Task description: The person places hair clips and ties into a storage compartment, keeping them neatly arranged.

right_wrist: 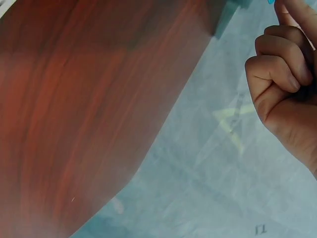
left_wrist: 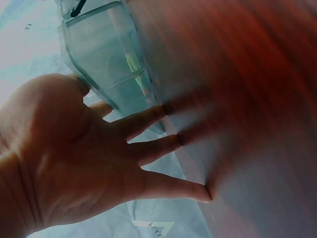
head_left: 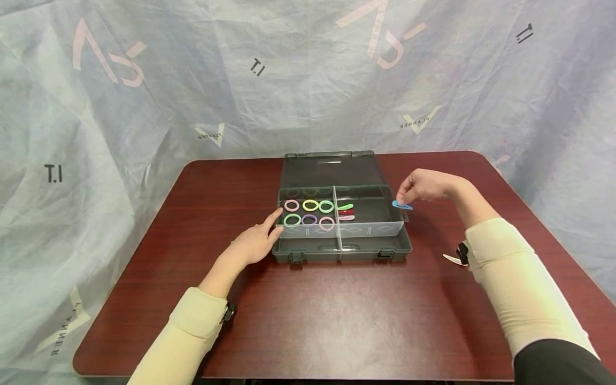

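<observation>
My right hand (head_left: 425, 184) pinches a blue hair clip (head_left: 402, 205) just past the right wall of a grey see-through box (head_left: 343, 256). The right wrist view shows its other fingers curled, with only a bit of the clip at the top edge. With fingers spread, my left hand (head_left: 255, 240) touches the box's left side; in the left wrist view fingertips reach the tabletop. Several coloured hair ties (head_left: 310, 205) lie in the box's left compartment. A green clip (head_left: 345, 207), a red clip (head_left: 346, 212) and a pink clip (head_left: 346, 217) lie in the right one, by the divider.
The box lid (head_left: 332, 170) lies open toward the back. A white hair clip (head_left: 454, 260) lies on the red-brown table (head_left: 308, 321), beside my right sleeve. Printed cloth (head_left: 308, 96) hangs behind the table.
</observation>
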A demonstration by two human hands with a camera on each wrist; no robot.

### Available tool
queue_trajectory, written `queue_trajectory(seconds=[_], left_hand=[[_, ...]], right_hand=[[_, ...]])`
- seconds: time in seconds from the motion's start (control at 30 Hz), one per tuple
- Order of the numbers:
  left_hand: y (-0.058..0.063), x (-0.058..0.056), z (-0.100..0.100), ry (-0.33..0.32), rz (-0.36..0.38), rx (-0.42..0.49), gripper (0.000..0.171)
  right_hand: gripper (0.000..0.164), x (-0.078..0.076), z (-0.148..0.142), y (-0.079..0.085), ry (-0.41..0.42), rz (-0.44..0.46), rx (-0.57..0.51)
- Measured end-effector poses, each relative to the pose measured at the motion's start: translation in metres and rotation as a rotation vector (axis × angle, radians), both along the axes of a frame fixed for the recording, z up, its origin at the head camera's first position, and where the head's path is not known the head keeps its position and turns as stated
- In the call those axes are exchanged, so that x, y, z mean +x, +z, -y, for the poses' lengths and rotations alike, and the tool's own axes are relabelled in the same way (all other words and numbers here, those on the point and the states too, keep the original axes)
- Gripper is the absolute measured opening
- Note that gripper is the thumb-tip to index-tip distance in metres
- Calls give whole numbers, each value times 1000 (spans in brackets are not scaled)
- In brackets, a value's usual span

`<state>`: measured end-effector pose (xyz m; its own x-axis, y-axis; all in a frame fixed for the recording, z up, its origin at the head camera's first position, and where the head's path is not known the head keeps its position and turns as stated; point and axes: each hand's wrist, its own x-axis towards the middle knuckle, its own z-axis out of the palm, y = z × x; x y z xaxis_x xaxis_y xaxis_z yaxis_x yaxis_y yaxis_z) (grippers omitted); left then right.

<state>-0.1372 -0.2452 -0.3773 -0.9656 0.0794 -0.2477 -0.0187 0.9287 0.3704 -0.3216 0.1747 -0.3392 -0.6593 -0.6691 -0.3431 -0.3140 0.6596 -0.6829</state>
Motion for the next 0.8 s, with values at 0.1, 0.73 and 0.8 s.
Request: queue_trajectory(seconds=[0.1,0.73,0.8], left_hand=[[0,0,0,4,1,-1,62],[-2,0,0,-10,-17,-12,62],[-2,0,0,-5,-13,-7,62]], right_hand=[[21,-3,16,1,18,-12,-4],[10,4,98,-30,74,24,-34],[10,6,103,-33,78,14,-29]])
